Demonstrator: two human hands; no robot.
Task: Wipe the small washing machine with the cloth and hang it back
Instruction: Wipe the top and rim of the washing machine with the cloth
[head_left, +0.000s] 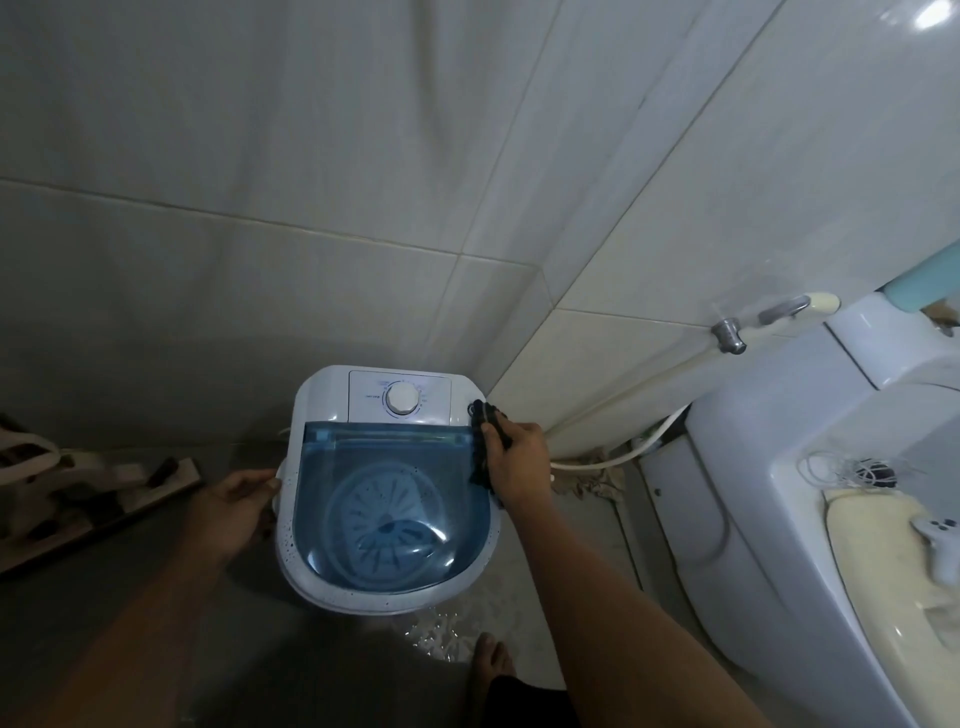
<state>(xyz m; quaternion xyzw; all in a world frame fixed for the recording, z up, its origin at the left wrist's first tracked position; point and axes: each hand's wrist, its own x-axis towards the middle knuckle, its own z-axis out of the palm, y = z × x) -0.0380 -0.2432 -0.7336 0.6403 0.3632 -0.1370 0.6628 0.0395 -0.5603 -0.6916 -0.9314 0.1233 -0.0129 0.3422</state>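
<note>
While the small washing machine (389, 488) stands on the wet floor (322, 654) in the corner of the tiled wall (260, 182), other things crowd around it. To its right a pale hose (613, 400) runs along the wall from a metal tap (730, 335), and a toilet (779, 467) stands near, well apart from the machine. On the toilet there lies a white game controller (940, 540). To the left, some wooden pieces (104, 493) lie on the floor. A bare foot (491, 657) stands just before the machine. The machine has a blue see-through lid (384, 499), which is closed; under it the round white wheel in the tub is visible. Behind the lid there is a white dial (401, 398). The right hand (519, 460) presses a dark cloth (485, 441) on the right edge of the machine, the fingers curled around it. The left hand (236, 506) touches the left side of the machine, the fingers bent loosely against it.
</note>
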